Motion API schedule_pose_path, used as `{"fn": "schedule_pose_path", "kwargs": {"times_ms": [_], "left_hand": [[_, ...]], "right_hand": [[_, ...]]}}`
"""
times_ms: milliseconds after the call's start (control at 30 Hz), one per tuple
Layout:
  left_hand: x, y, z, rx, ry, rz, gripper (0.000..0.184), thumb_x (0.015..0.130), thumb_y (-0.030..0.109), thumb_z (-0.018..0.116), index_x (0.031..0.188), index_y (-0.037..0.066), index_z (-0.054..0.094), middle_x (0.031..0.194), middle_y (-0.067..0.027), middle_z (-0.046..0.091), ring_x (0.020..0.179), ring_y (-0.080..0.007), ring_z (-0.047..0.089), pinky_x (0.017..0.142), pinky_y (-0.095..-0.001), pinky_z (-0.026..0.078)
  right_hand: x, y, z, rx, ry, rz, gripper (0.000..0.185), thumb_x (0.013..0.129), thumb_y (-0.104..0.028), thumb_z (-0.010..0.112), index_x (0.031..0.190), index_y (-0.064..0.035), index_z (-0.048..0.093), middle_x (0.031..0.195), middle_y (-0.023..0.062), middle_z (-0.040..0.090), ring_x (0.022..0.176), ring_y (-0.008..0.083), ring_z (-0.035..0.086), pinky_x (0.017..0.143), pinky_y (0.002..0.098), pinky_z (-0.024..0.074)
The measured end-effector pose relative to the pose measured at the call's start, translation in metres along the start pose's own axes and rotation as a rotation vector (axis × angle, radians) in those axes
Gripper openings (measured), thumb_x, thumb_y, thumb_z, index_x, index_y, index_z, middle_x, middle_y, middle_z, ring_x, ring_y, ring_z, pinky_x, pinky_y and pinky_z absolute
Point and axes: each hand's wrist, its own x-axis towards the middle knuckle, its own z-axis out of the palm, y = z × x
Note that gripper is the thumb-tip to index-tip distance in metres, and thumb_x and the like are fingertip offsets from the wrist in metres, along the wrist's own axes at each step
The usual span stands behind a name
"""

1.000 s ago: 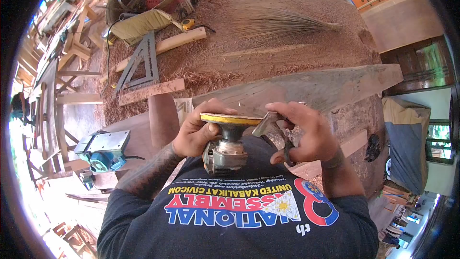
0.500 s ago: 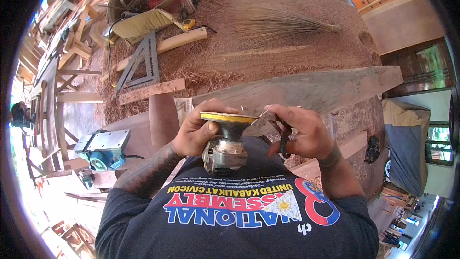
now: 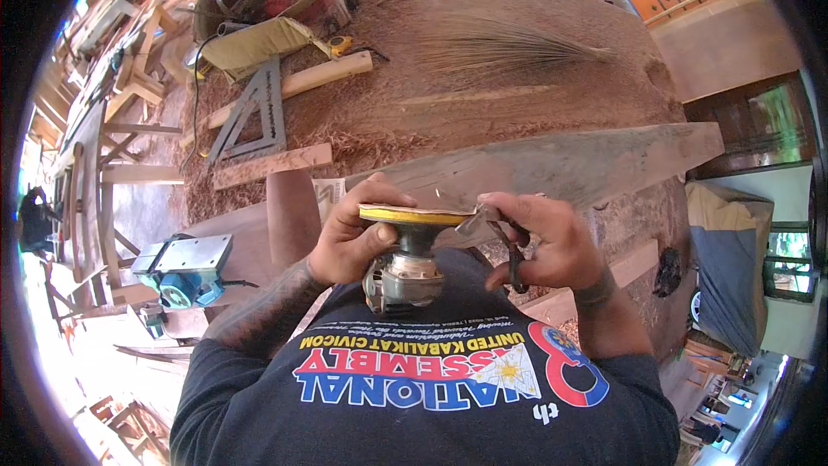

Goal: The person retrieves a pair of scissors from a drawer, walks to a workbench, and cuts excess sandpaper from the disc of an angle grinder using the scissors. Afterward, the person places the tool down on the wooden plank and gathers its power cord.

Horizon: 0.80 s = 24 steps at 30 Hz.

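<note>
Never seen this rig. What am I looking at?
No robot here: a person works bare-handed. Every picture comes from one camera worn on the head, looking forward and down, so the person's dark shirt shows at the bottom with its print upside down. The left hand grips a disc power tool, its yellow-edged disc facing away from the shirt. The right hand holds a scissor-like cutter at the disc's edge. Beyond, on the shaving-strewn surface, lie a triangular metal square, a tape measure, a twig broom and a long board. The lens bends everything near the rim.
</note>
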Motion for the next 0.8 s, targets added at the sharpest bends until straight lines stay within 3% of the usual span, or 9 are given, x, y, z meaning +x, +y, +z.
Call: {"fn": "schedule_pose_path", "kwargs": {"times_ms": [33, 133, 233, 433, 533, 800], "left_hand": [[-0.001, 0.000, 0.002, -0.044, 0.018, -0.022, 0.044, 0.104, 0.034, 0.073, 0.131, 0.001, 0.063, 0.120, -0.0082, 0.064, 0.114, -0.0159, 0.059, 0.101, -0.0323, 0.045], [-0.002, 0.003, 0.002, -0.172, 0.016, -0.146, 0.051, 0.101, 0.038, 0.076, 0.131, 0.000, 0.063, 0.120, -0.0068, 0.061, 0.114, -0.0152, 0.059, 0.101, -0.0320, 0.045], [0.002, 0.009, 0.004, -0.099, 0.013, -0.134, 0.058, 0.099, 0.044, 0.077, 0.132, -0.001, 0.063, 0.120, -0.0062, 0.059, 0.114, -0.0154, 0.059, 0.101, -0.0323, 0.045], [0.007, 0.011, 0.002, 0.043, -0.027, -0.109, 0.060, 0.100, 0.047, 0.076, 0.132, -0.002, 0.064, 0.117, -0.0057, 0.058, 0.114, -0.0158, 0.059, 0.102, -0.0327, 0.044], [0.007, 0.012, 0.005, 0.037, -0.009, -0.098, 0.059, 0.099, 0.046, 0.077, 0.131, -0.002, 0.065, 0.115, -0.0053, 0.058, 0.113, -0.0155, 0.059, 0.101, -0.0323, 0.044], [0.003, 0.003, 0.002, 0.002, 0.006, -0.048, 0.057, 0.098, 0.042, 0.079, 0.130, -0.003, 0.065, 0.113, -0.0049, 0.058, 0.109, -0.0151, 0.058, 0.097, -0.0308, 0.044]], "right_hand": [[0.000, 0.002, 0.002, 0.008, 0.031, -0.038, 0.098, 0.051, -0.017, 0.103, 0.141, -0.0021, 0.066, 0.106, 0.0112, 0.074, 0.082, 0.0187, 0.066, 0.072, 0.0305, 0.0514], [-0.001, 0.006, -0.004, -0.027, -0.055, 0.026, 0.095, 0.053, -0.014, 0.101, 0.141, -0.0019, 0.066, 0.113, 0.0139, 0.076, 0.084, 0.0185, 0.068, 0.074, 0.0299, 0.0524], [0.000, 0.007, -0.006, -0.087, -0.046, -0.015, 0.091, 0.065, -0.038, 0.099, 0.142, -0.0070, 0.063, 0.092, 0.0125, 0.071, 0.084, 0.0350, 0.069, 0.078, 0.0417, 0.0526], [0.011, -0.021, -0.009, -0.002, -0.016, 0.040, 0.100, 0.059, -0.044, 0.101, 0.144, -0.0088, 0.063, 0.098, 0.0140, 0.068, 0.089, 0.0328, 0.065, 0.080, 0.0416, 0.0518], [0.014, -0.016, -0.007, -0.068, 0.007, -0.039, 0.107, 0.052, -0.036, 0.105, 0.146, -0.0075, 0.062, 0.097, 0.0049, 0.064, 0.079, 0.0204, 0.057, 0.074, 0.0349, 0.0494], [0.009, 0.000, 0.000, -0.048, -0.025, -0.022, 0.103, 0.051, -0.027, 0.106, 0.143, -0.0066, 0.065, 0.102, 0.0077, 0.071, 0.078, 0.0193, 0.061, 0.069, 0.0332, 0.0506]]}}
